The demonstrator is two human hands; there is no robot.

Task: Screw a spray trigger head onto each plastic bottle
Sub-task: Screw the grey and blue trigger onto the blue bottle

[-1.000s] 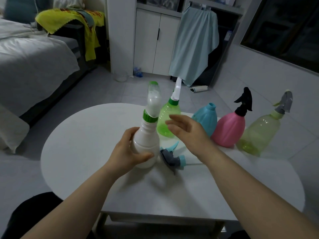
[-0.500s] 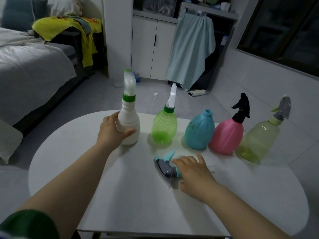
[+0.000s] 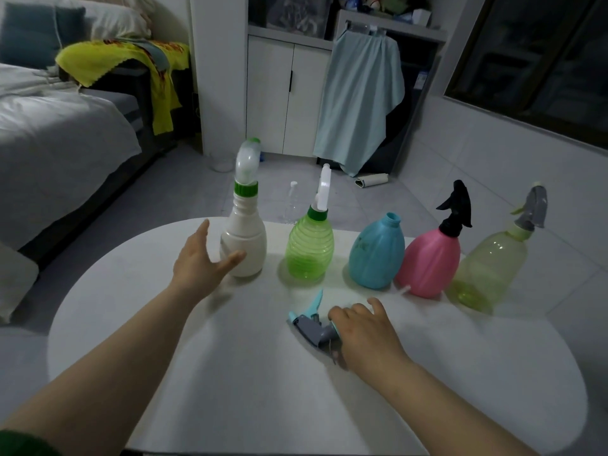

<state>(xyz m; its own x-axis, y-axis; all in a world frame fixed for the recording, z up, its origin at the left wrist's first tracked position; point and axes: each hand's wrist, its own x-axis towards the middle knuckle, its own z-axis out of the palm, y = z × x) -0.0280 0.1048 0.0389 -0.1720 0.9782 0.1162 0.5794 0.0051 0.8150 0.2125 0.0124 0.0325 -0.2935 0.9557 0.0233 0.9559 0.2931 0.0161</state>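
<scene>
The blue bottle stands upright in the middle of a row of five on the far side of a white table, and it is the only one with a bare, open neck. A loose spray head lies on its side on the tabletop in front of the blue bottle and slightly to its left, well apart from it. Its long axis runs across the table, slanting a little. The grey nozzle end points left and slightly away, and the collar end sits nearer the person, under the right hand. Its teal lever sticks up and away, toward the row. The right hand's fingers curl over the collar end and grasp it.

Left of the blue bottle is a green bottle with a white head that stands straight up. Further left is a white bottle with a green collar and a clear head. The left hand is beside that white bottle with its fingers spread and released. The thumb is in front of the bottle's lower body; whether it touches cannot be told.

Right of the blue bottle, just beside it, is a pink bottle with a black head pointing left. Beyond that is a pale yellow bottle with a grey head.
</scene>
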